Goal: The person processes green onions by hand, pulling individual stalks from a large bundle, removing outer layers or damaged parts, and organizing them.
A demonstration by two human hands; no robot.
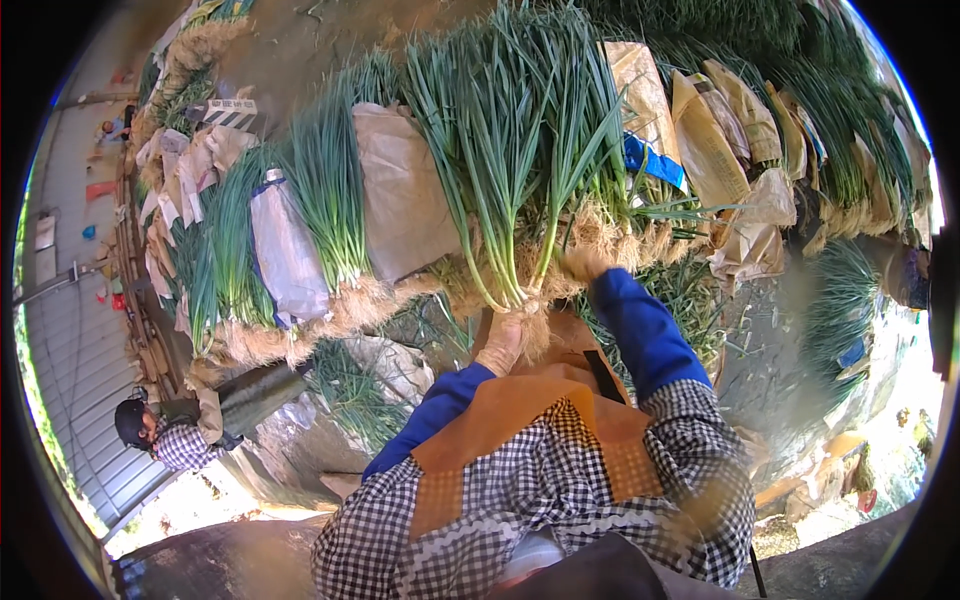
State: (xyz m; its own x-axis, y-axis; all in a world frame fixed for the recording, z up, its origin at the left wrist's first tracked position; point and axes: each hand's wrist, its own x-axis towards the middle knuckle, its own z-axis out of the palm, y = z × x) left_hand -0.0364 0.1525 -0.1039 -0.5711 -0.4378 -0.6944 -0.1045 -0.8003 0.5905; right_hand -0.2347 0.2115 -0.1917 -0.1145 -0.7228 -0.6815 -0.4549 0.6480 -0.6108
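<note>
Green onions [515, 150] stand in one bunch near the middle, leaves up and pale roots down. Going from the left: a person in a checked shirt [165, 430] crouches at the left edge, well apart. Next come rows of onion bundles [330, 190] with grey and brown paper sacks [400, 190] between them. The left hand [503, 345], gloved, has its fingers closed on the root end of the bunch from below. The right hand [583, 265] touches the roots just beside it; whether its fingers are closed I cannot tell. Further right, more sacks [715, 140] lie close. Open ground [770, 340] shows at the lower right.
</note>
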